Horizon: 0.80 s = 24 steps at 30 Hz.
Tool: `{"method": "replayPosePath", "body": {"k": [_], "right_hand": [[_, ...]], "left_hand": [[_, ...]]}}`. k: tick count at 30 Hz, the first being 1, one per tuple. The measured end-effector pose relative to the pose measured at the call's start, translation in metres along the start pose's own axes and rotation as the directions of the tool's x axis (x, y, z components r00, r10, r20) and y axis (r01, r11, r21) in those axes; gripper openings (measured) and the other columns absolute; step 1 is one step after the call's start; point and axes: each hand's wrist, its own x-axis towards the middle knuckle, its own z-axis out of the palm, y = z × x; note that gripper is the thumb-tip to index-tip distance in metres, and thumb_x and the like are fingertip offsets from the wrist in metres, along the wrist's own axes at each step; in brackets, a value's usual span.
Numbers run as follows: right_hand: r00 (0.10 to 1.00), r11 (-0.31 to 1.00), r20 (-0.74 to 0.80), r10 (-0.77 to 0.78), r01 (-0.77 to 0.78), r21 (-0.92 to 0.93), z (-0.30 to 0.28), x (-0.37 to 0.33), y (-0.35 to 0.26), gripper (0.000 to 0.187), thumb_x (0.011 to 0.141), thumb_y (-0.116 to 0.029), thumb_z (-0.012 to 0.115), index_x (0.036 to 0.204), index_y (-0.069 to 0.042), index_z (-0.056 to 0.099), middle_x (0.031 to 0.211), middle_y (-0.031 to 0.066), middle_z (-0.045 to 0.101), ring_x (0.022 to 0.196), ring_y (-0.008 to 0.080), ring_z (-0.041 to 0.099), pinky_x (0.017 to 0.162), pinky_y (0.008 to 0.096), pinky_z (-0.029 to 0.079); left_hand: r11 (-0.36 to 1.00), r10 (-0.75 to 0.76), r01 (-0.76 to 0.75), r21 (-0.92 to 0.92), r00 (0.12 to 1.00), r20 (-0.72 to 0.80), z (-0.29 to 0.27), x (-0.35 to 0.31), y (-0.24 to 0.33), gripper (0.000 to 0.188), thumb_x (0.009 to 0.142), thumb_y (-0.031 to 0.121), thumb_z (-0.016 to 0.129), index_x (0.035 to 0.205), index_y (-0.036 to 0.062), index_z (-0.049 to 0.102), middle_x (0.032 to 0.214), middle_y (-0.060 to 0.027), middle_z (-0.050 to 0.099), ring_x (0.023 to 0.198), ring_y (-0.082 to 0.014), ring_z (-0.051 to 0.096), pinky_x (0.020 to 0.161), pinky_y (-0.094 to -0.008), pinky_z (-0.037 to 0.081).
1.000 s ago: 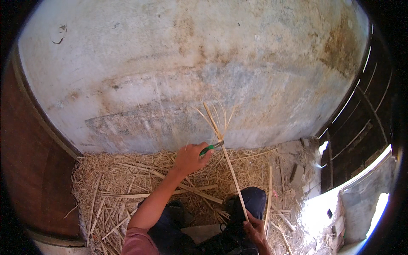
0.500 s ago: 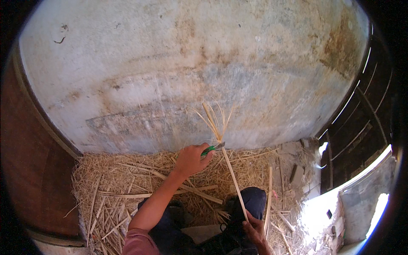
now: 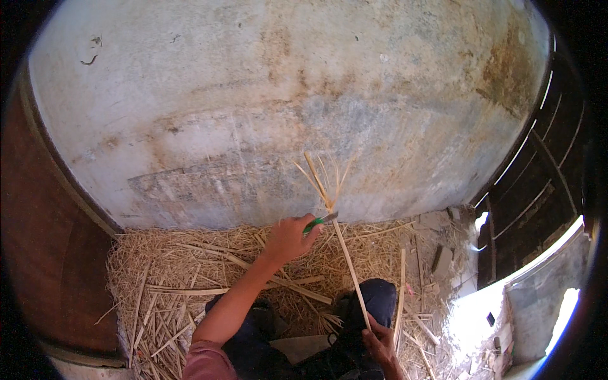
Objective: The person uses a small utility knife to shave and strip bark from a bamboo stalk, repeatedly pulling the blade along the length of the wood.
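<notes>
My left hand (image 3: 288,240) is closed round the green handle of a knife (image 3: 312,224). The short blade lies against a long, pale bamboo strip (image 3: 349,266), just below where its far end splays into thin curled shavings and one thicker sliver (image 3: 316,174). The strip's near end is gripped by my right hand (image 3: 380,342), beside my right knee. It slants from there up and away, slightly to the left.
Bamboo shavings (image 3: 190,244) and loose strips (image 3: 196,291) cover the ground around my legs. A stained wall (image 3: 266,126) rises in front. To the left stands a brown panel (image 3: 57,253); at the right are a small block (image 3: 442,259) and dark boards (image 3: 538,171).
The strip's splayed end has shifted a little to the right, and its shavings have swung. My left hand and the knife have moved slightly right; my right hand stays in place.
</notes>
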Motion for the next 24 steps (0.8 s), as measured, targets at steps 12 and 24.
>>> {"method": "replayPosePath", "body": {"k": [12,24], "right_hand": [[0.997,0.996,0.042,-0.065,0.062,0.070,0.007,-0.002,-0.014,0.062,0.104,-0.026,0.061,0.159,-0.002,0.047,0.076,-0.0093,0.053,0.060,0.0018,0.040,0.054,0.0218,0.030],[0.999,0.999,0.001,-0.046,0.046,0.022,-0.005,0.009,0.012,0.068,0.104,-0.033,0.062,0.161,-0.003,0.042,0.070,-0.0089,0.052,0.055,0.0019,0.040,0.051,0.0210,0.029]], "left_hand": [[0.951,0.308,-0.303,-0.054,0.938,0.162,0.031,-0.047,0.054,0.044,0.107,0.047,0.058,0.125,0.0098,0.071,0.049,-0.0078,0.053,0.037,-0.0244,0.052,0.040,-0.0440,0.044],[0.948,0.315,-0.318,-0.008,0.935,0.159,0.050,-0.065,0.078,0.049,0.106,0.052,0.056,0.133,0.0129,0.070,0.048,-0.0091,0.053,0.037,-0.0253,0.053,0.041,-0.0453,0.046]]}}
